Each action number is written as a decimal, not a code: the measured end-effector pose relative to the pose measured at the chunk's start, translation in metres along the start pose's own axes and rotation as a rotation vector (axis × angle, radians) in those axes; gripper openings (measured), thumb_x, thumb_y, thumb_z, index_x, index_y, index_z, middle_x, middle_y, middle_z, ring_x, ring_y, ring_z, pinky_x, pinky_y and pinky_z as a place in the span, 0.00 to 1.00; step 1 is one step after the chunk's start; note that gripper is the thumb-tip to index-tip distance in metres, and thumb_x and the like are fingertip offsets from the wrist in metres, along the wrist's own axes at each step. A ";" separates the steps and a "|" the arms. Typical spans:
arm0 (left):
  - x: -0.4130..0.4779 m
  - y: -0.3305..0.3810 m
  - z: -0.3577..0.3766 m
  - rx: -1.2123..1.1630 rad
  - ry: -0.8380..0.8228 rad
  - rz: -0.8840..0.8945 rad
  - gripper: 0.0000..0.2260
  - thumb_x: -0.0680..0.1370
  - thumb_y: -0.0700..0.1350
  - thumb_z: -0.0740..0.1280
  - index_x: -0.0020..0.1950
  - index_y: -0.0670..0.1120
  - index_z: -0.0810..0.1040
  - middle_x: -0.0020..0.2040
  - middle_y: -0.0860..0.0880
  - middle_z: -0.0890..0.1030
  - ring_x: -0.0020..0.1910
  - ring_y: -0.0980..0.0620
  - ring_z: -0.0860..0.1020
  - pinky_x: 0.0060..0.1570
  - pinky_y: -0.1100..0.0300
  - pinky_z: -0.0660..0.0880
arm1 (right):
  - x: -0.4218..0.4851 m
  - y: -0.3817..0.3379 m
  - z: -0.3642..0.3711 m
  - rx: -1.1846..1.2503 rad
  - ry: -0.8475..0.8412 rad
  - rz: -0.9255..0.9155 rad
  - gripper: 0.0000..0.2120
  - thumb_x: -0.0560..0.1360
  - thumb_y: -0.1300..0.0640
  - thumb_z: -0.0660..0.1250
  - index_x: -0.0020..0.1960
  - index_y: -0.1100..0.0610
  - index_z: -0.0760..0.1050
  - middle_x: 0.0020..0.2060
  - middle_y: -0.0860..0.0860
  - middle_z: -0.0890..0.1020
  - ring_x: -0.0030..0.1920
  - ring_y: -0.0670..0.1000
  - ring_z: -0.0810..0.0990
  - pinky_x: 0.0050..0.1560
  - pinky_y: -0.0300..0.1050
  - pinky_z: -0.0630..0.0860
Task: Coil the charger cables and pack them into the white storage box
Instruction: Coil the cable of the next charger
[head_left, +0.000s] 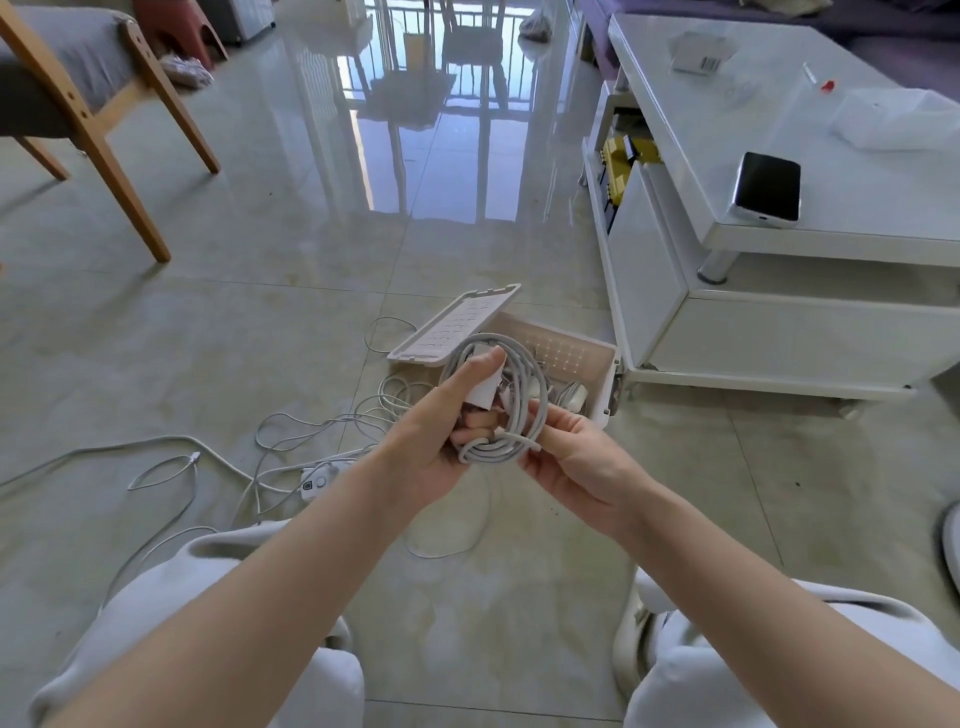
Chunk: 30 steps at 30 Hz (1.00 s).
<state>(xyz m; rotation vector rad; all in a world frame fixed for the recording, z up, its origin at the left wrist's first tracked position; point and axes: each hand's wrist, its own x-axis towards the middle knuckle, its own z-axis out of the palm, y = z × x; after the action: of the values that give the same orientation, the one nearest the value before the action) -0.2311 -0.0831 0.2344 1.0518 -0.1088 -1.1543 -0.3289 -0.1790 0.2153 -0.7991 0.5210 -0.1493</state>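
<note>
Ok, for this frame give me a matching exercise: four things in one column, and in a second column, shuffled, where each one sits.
Things:
1. coiled cable
2. phone
3. loose cables
4. white storage box

Places:
A. on the near corner of the white table
B. strewn over the floor tiles
C. gripped by the left hand, its end pinched by the right hand
D. open on the floor beside the table

Pairs: 1-C, 2-A, 3-B, 4-D
</note>
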 end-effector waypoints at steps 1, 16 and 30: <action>0.001 -0.001 0.000 -0.011 0.014 -0.013 0.12 0.68 0.51 0.70 0.41 0.42 0.78 0.24 0.51 0.65 0.16 0.60 0.59 0.17 0.71 0.63 | 0.001 0.002 0.000 0.018 0.013 0.001 0.08 0.67 0.67 0.66 0.45 0.63 0.79 0.36 0.53 0.84 0.35 0.45 0.81 0.38 0.33 0.78; 0.020 -0.016 -0.002 0.075 0.310 0.041 0.11 0.74 0.49 0.70 0.41 0.41 0.77 0.24 0.50 0.75 0.18 0.58 0.69 0.20 0.69 0.67 | -0.003 0.002 0.012 0.136 0.198 0.089 0.09 0.77 0.58 0.61 0.50 0.61 0.78 0.40 0.53 0.82 0.43 0.49 0.78 0.51 0.39 0.72; 0.020 -0.023 -0.004 0.237 0.308 -0.020 0.19 0.72 0.53 0.72 0.50 0.37 0.80 0.43 0.37 0.79 0.42 0.42 0.75 0.47 0.50 0.74 | -0.003 0.003 0.000 -0.037 0.167 0.035 0.15 0.77 0.73 0.56 0.61 0.64 0.71 0.47 0.58 0.81 0.46 0.52 0.80 0.50 0.41 0.78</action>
<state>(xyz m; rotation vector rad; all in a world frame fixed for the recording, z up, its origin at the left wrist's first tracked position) -0.2359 -0.0961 0.2068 1.4325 0.0090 -1.0001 -0.3314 -0.1763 0.2145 -0.8173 0.6967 -0.1756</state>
